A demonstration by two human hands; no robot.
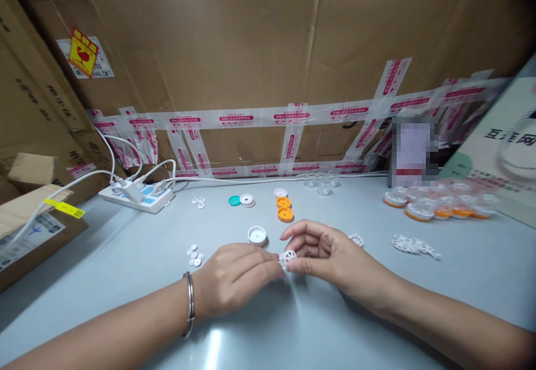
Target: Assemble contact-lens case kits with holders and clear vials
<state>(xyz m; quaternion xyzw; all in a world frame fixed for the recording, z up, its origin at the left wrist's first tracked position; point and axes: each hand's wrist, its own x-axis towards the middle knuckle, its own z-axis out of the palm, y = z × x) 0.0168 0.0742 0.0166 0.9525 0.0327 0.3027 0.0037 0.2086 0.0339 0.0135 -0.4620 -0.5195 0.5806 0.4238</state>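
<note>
A small white openwork wheel [287,256] sits between my two hands, just above the grey table. My left hand [239,278] is palm down with its fingertips closed at the wheel's left side; its thumb is mostly hidden. From the right, my right hand [324,251] has its thumb against the wheel's lower edge and its curled fingers close to the top edge, the index finger lifted off. Just beyond my left hand stands a round white cup-like part [257,235]. Another white openwork wheel [355,240] lies behind my right wrist.
Orange rings [285,214], a teal ring [234,201] and small white discs [196,258] lie on the table [138,280]. White openwork pieces [414,245] and assembled orange-white parts [420,210] are at right. A power strip [138,194] stands left, cardboard [234,41] behind.
</note>
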